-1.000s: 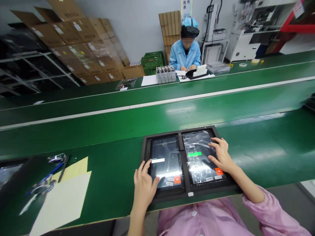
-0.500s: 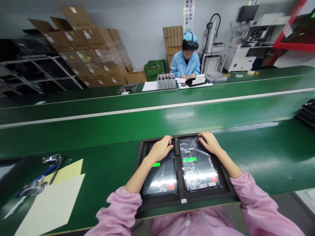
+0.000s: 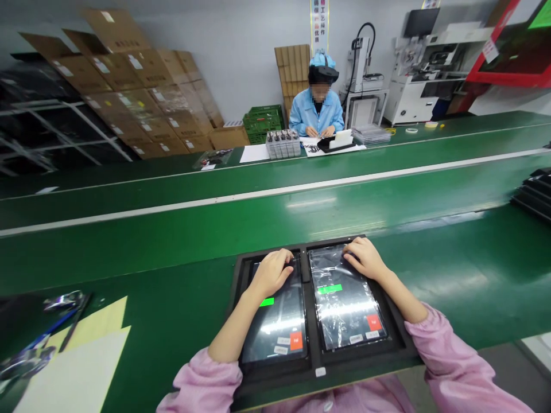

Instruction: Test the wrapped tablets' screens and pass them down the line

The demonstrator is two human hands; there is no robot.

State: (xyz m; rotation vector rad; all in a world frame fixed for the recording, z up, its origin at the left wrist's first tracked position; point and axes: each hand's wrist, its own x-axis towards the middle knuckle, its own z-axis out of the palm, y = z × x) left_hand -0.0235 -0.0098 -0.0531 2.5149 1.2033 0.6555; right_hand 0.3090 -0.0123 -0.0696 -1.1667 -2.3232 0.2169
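Note:
A black two-compartment tray lies on the green bench near its front edge. In its left compartment is a dark tablet with a green mark, a red patch and small labels. The right compartment has a similar tablet under wrinkled clear film. My left hand rests at the upper part of the left tablet, thumb apart from its bent fingers, holding nothing visible. Over the top right corner of the other tablet is my right hand, its thumb spread from the fingers and no object within it.
Cream paper, yellow paper, and pens with shiny tools lie at the left. Dark stacked trays stand at the right. A person in blue sits across the bench behind a clear box.
The view has shifted, so the tray and papers appear lower and further left. Both hands keep nearly the same places at the tops of the tablets.

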